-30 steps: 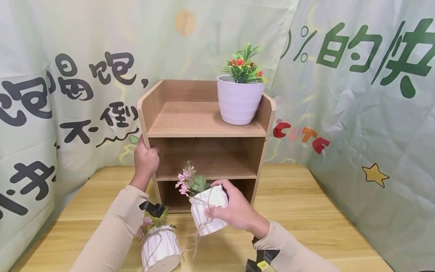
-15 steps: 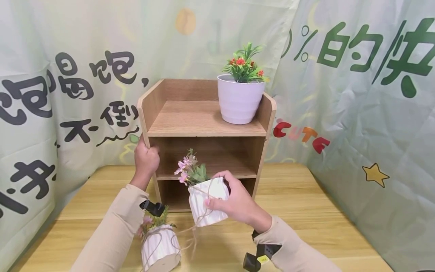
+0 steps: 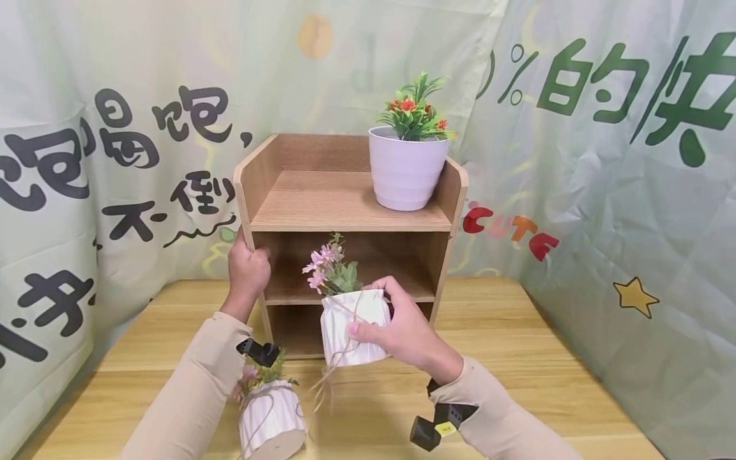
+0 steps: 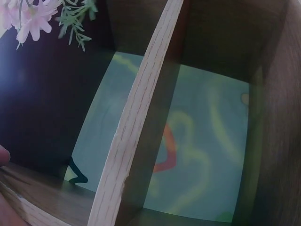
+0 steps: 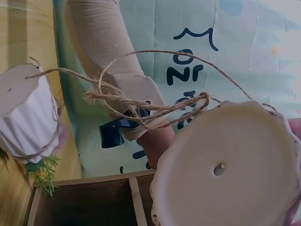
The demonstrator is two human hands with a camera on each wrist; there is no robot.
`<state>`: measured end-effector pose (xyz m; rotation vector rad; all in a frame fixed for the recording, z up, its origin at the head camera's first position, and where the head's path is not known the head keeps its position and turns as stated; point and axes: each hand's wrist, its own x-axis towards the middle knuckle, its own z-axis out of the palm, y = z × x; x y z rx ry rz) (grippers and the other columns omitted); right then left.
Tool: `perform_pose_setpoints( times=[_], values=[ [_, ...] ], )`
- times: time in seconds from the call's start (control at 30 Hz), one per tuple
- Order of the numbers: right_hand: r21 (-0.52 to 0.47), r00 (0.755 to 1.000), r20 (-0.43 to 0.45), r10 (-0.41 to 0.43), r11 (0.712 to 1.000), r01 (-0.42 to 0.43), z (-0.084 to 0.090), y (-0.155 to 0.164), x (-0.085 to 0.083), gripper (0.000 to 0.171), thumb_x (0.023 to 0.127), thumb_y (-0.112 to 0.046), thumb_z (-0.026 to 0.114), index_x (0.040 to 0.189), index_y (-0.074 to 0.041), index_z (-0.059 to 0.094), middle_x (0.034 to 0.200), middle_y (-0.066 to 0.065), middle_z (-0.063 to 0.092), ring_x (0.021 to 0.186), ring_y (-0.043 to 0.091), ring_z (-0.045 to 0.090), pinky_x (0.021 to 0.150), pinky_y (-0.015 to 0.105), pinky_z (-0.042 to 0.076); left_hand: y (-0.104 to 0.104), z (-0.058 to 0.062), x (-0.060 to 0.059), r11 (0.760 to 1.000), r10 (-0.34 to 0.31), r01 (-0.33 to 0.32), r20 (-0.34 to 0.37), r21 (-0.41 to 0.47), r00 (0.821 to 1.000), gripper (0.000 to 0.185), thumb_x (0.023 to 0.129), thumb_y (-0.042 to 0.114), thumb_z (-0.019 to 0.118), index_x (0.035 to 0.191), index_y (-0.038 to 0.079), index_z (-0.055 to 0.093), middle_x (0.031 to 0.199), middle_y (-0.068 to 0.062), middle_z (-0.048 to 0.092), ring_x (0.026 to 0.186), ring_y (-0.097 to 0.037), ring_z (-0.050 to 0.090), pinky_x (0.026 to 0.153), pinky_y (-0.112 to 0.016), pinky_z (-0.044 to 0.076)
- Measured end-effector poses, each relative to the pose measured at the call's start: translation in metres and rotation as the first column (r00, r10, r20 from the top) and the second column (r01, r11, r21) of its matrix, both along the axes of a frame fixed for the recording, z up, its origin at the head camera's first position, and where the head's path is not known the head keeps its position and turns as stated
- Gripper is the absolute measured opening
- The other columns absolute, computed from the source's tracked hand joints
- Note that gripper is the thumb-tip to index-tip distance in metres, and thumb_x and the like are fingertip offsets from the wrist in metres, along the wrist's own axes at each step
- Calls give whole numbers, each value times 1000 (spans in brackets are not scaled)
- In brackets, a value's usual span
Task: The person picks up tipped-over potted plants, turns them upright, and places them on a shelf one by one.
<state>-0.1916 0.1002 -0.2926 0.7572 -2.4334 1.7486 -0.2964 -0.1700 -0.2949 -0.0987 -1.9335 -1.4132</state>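
Note:
My left hand (image 3: 248,276) grips the left side panel of a wooden shelf (image 3: 322,199), thumb on the inner face. My right hand (image 3: 411,335) holds a white ribbed flowerpot (image 3: 345,316) with pink flowers, thumb at the front and fingers around the far side. This pot is raised before the middle compartment, nearly upright, with twine trailing from it. In the right wrist view its round underside (image 5: 244,141) shows a small hole. A matching flowerpot (image 3: 270,421) lies tilted on the table, its base towards me. Pink flowers (image 4: 35,21) appear in the left wrist view's corner.
A larger pale pot (image 3: 407,172) with red flowers stands on the shelf's top right. Below it are two open compartments, split by a board (image 4: 136,113). The wooden table (image 3: 489,358) extends to both sides, with printed curtains (image 3: 609,191) behind and beside it.
My right hand has lifted the flowerpot higher and turned it more upright; its flowers now reach across the middle compartment. The left hand and the other pots have stayed put.

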Motion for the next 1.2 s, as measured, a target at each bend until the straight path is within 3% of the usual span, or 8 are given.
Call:
perform_pose_setpoints(
  times=[0.33,0.73,1.2],
  values=[
    [-43,1000,4,-13,999,14,11,2,-2,55,75,-16,81,117,-9,47,93,13,61,74,23,65,64,39,56,-1,-1,-2,1000,23,-23,-7,-9,1000,57,73,0,45,129,-3,52,119,-29,57,104,-40,49,91,-54,37],
    [-73,985,-151,-86,995,75,24,1,-4,55,70,-14,83,114,-6,50,113,12,58,80,23,62,67,35,54,-1,-3,-2,1000,27,-27,-5,-10,1000,56,74,1,46,129,-3,52,117,-30,57,101,-41,48,89,-54,37],
    [-195,953,-291,-86,980,29,39,-3,-7,56,68,-6,81,113,1,48,115,16,58,77,23,64,62,36,55,-1,-4,-2,1000,21,-21,4,-5,1000,55,74,0,46,129,-3,51,117,-30,57,99,-40,47,89,-54,37]
  ],
)
